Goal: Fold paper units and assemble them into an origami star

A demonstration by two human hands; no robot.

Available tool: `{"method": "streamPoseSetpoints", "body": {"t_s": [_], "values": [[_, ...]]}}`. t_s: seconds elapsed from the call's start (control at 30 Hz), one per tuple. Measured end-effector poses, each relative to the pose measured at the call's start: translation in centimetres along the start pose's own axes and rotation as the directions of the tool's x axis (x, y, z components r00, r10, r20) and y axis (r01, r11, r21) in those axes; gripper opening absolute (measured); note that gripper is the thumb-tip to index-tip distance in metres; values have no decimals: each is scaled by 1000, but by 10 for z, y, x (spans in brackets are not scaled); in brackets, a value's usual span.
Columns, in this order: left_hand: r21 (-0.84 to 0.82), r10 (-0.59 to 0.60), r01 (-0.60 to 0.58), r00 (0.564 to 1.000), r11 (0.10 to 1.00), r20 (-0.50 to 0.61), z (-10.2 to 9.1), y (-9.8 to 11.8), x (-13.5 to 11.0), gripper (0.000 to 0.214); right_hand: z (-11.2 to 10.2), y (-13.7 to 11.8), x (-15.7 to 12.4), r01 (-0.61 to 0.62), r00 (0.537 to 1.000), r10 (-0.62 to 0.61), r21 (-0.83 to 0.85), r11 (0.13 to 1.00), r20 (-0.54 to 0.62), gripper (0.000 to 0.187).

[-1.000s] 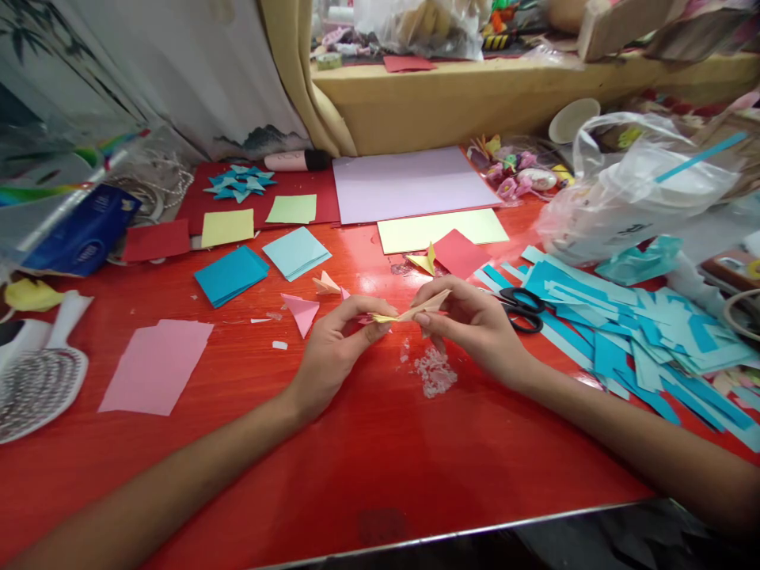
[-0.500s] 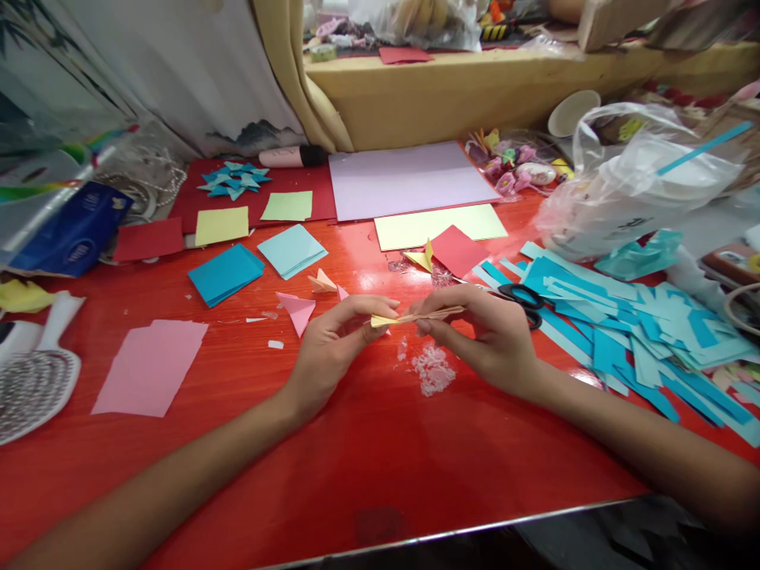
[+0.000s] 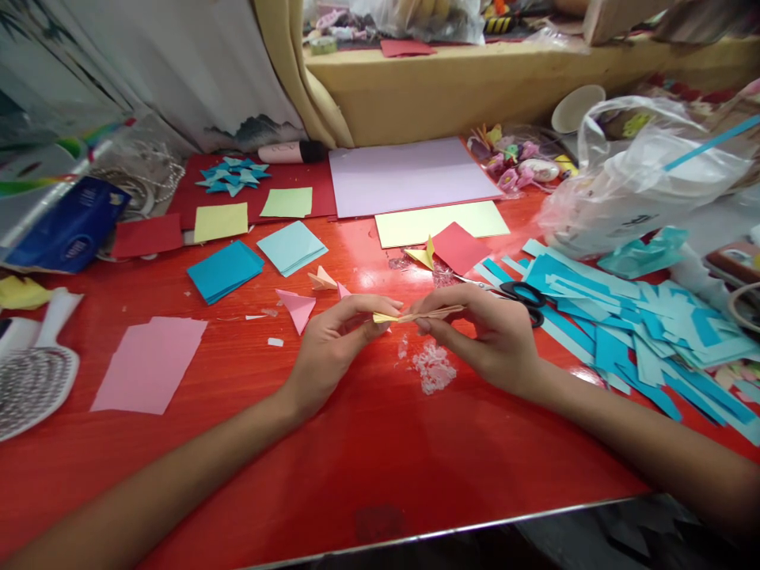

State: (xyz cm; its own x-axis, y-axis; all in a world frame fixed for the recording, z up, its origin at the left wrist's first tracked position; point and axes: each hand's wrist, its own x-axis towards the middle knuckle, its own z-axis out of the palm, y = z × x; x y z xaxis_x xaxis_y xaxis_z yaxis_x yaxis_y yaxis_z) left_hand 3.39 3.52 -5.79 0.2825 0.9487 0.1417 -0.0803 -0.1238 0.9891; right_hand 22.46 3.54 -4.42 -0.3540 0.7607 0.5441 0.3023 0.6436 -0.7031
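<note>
- Spanning the space between two bare-handed grips, the left grip [image 3: 389, 313] and the right grip [image 3: 419, 313], one folded paper piece [image 3: 440, 313] is held above the red desk [image 3: 368, 443].
- Loose folded pieces on the desk: one peach wedge [image 3: 321, 278], one yellow wedge [image 3: 423, 254] and one pink wedge [image 3: 297, 309]; a second pink tip shows just behind the left grip.
- Cut paper: one dark blue stack [image 3: 226, 271], one light blue stack [image 3: 293, 248], one red square [image 3: 460, 248] and overlapping pink sheets [image 3: 151, 364]; individual leaves cannot be counted.
- Also shown: one pair of scissors [image 3: 522, 294], one blue paper star [image 3: 233, 176], and a heap of blue strips [image 3: 617, 297], too overlapped to count.
- Appearance of the folded paper piece: slender, layered, seen nearly edge-on; pale yellow at one end, peach along the rest.
- Orientation: long axis roughly left to right, rising slightly rightward; yellow end leftward, peach end rightward.
- Left grip: thumb and fingers nearly together, pinching the yellow end.
- Right grip: thumb and fingers pressed about the peach part, whose tip projects beyond them.
</note>
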Motion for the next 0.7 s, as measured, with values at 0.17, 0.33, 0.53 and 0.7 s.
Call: {"method": "streamPoseSetpoints", "body": {"t_s": [0.17, 0.33, 0.53, 0.7], "values": [[66, 29, -28, 1000, 997, -10, 0, 1, -2, 11, 1, -1, 0, -5, 1000, 4, -46, 999, -25, 13], [84, 12, -10, 1000, 996, -22, 0, 1, -3, 10, 0, -2, 0, -92, 996, 92, 48, 995, 4, 12], [92, 29, -29, 1000, 995, -1, 1, 1, -1, 12, 0, -4, 3, -223, 975, 218, 202, 953, 49, 8], [121, 27, -25, 1000, 992, -8, 1, 1, -1, 12, -1, -5, 6, -314, 950, 299, 289, 905, 95, 7]]}}
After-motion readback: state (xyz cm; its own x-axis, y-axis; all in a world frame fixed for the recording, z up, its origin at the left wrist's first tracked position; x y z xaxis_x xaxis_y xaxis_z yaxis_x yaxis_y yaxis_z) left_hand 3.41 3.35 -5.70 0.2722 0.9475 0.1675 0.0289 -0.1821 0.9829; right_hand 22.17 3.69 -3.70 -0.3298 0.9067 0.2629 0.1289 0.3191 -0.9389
